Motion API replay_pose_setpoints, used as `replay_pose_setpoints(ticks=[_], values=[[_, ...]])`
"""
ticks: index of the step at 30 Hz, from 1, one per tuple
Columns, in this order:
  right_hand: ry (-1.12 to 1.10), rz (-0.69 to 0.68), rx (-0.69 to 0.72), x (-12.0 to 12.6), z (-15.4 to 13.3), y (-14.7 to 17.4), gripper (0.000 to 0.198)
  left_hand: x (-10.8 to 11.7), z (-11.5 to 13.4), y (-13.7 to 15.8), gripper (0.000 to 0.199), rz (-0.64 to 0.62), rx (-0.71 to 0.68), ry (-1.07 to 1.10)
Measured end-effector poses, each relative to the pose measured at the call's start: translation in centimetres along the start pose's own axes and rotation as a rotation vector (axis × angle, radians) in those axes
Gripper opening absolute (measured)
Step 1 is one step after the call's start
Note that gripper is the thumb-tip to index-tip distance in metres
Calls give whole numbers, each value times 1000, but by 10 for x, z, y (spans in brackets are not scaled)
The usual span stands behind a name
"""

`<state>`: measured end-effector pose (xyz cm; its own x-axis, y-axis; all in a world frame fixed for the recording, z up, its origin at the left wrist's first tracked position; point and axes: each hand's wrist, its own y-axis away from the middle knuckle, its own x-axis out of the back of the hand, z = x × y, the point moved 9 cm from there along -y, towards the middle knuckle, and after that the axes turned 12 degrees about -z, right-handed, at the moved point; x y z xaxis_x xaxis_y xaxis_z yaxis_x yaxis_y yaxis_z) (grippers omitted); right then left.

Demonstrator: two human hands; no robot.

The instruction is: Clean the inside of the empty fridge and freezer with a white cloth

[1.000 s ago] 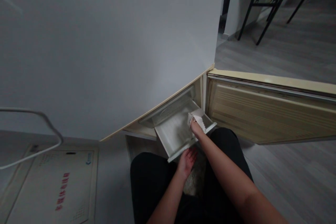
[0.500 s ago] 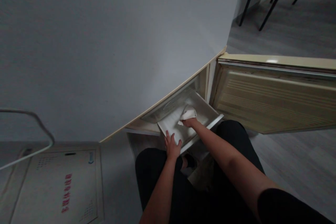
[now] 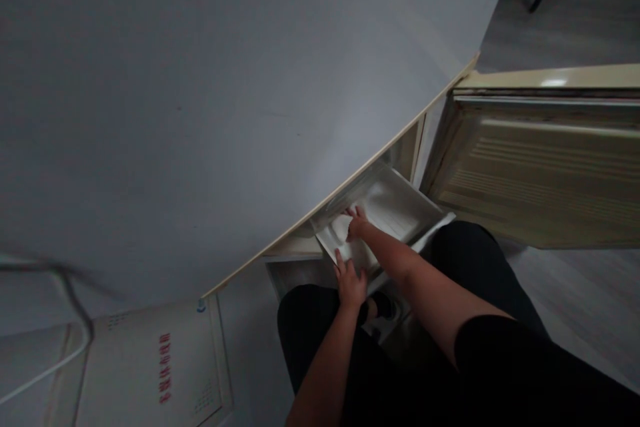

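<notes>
White drawer (image 3: 407,207) is left half out, beside the open door (image 3: 540,167). Inside, what looks like a pale cloth (image 3: 339,229) is covered by the spread right hand (image 3: 357,224); the left hand (image 3: 352,287) is spread at the near edge. If pushed too hard, the drawer could be tipped. Red writing (image 3: 165,368), 多媒体布线箱, can be read; the blue mark (image 3: 201,305) cannot.

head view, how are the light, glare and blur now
Head view: dim light, small glint on the open door's upper edge; head view: pale cable smeared at left; head view: drawer and right hand look soft.
</notes>
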<state>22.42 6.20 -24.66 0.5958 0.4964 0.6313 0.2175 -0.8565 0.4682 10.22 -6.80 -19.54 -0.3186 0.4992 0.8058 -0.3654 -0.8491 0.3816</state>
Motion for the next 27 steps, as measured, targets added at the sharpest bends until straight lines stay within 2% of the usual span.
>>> replay_pose_setpoints(ticks=[4, 6, 8, 11, 14, 18, 21, 23, 24, 27], values=[[-112, 161, -150, 59, 91, 27, 77, -1, 2, 1, 23, 22, -45, -44], [-223, 238, -186, 79, 127, 44, 72, 0, 1, 2, 23, 32, -51, -32], [-294, 274, -207, 87, 143, 55, 64, 0, 0, 3, 22, 39, -46, -8], [-259, 244, -272, 72, 129, 56, 63, 1, -2, 2, 22, 35, -28, 23], [-101, 103, -285, 28, 80, 43, 73, 1, -2, 1, 27, 25, -20, 26], [100, -80, -54, -45, -1, 28, 58, 2, -3, 0, 33, 17, -20, 84], [313, -188, 103, -77, -32, 28, 52, 2, -2, 0, 33, 10, -18, 93], [378, -228, 103, -75, -25, 31, 64, 3, -2, 0, 31, 14, -16, 73], [378, -233, 73, -67, -15, 34, 77, 2, -2, 0, 31, 18, -13, 60], [277, -180, -102, -22, 39, 51, 115, 1, -3, 0, 30, 30, -4, 26]])
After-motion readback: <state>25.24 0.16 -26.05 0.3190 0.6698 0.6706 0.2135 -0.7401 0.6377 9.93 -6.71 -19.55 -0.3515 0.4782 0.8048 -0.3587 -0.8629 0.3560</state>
